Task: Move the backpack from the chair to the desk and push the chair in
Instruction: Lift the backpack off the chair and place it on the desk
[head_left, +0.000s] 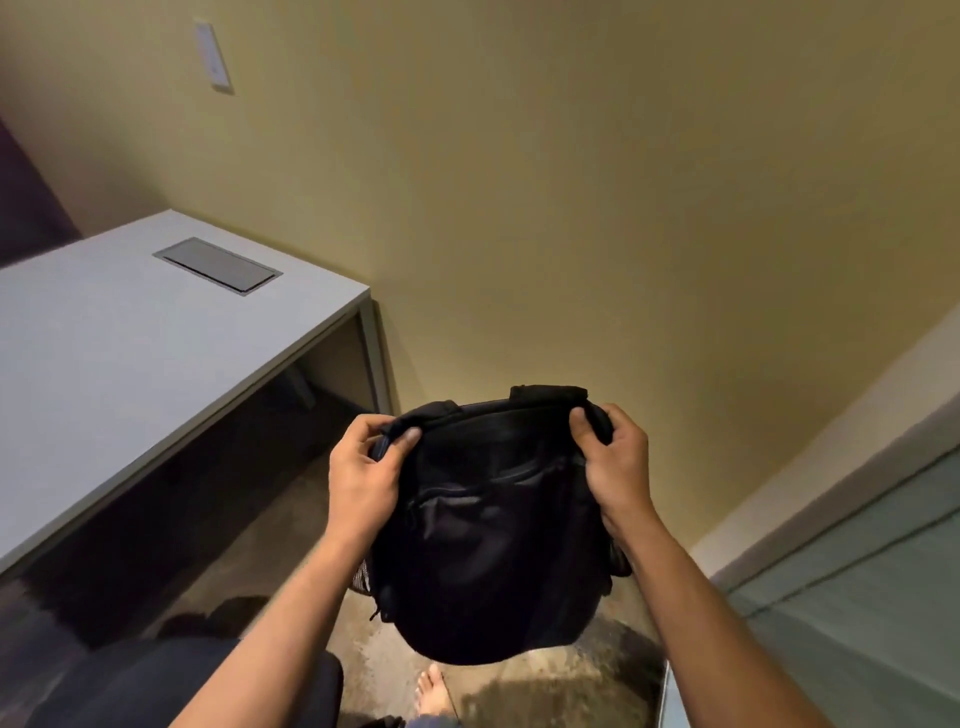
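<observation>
A black backpack (488, 540) hangs in the air in front of me, above the floor and to the right of the desk. My left hand (363, 473) grips its top left edge. My right hand (615, 457) grips its top right edge near the carry handle. The grey desk (104, 364) stands at the left, its top lower left of the bag. The dark chair seat (171, 680) shows at the bottom left, under my left forearm.
A grey cable hatch (218, 265) is set into the desk top near the wall. The yellow wall is straight ahead with a wall plate (213, 57). A glass partition (857, 597) runs along the right. My bare foot (434, 693) stands on the floor.
</observation>
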